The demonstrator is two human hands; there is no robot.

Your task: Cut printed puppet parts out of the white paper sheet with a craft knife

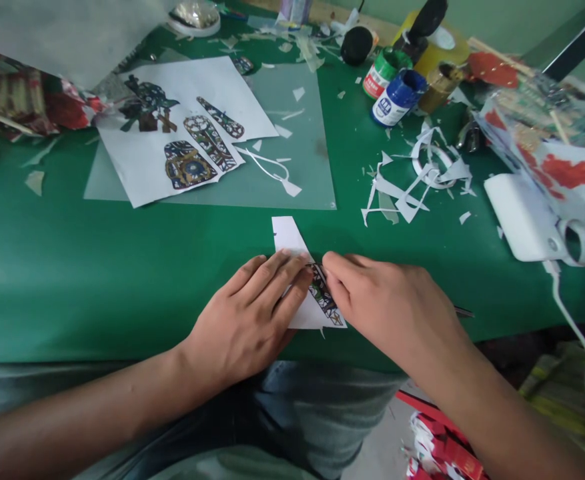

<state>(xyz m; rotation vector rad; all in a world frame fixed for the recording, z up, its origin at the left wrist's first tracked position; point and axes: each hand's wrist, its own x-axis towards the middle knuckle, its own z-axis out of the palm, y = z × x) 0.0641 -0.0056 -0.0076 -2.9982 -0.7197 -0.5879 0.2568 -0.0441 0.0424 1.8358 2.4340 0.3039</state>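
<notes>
My left hand (252,308) lies flat with fingers stretched out, pressing a small white paper piece (292,241) with a printed patterned strip (323,295) onto the green table (72,280) near its front edge. My right hand (392,301) is closed in a pinch at the strip's upper end, fingertips touching the paper. A thin dark tool tip (463,311) pokes out from under my right hand; what it is stays hidden.
A white sheet with printed ornate figures (182,130) lies on a clear mat (292,147) behind. Paper scraps (417,177) pile at the right. Paint bottles, blue (398,97) and green (385,72), stand at the back right. A white box with cable (522,217) lies right.
</notes>
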